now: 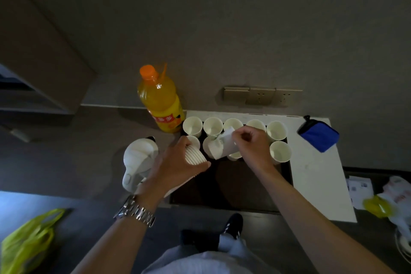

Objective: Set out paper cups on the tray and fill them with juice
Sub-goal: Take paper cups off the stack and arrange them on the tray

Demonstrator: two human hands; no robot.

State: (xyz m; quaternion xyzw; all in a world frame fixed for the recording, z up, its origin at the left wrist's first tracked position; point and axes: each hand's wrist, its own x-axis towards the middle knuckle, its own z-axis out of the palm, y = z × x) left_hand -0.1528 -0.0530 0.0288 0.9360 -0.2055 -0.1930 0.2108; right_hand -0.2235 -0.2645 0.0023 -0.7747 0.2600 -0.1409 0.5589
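Yellow-green plastic bag (26, 242) lies at the far left on the dark table (89, 140), and beyond it we see a white electric kettle (139, 162) beside the tray's left edge. Behind the kettle stands a clear plastic bottle of orange juice (161, 101) with its orange cap on, touching the back left corner of the dark rectangular tray (222, 193).

Our left hand (178, 167), with a metal link wristwatch (135, 210) on its wrist, grips a nested stack of white paper cups (195, 155) lying on its side over the tray's left part, fingers curled round it. Upright white paper cups stand on the tray: a back row of five (193, 126) and more in a second row, partly hidden behind our hands. Our right hand (252, 144) pinches a single white paper cup (224, 147), held tilted above the second row.

Right of the tray lies a white rectangular board (315, 173), carrying a blue fabric pouch (319, 135). At the far right sit printed white plastic bags (395, 198), blurred.
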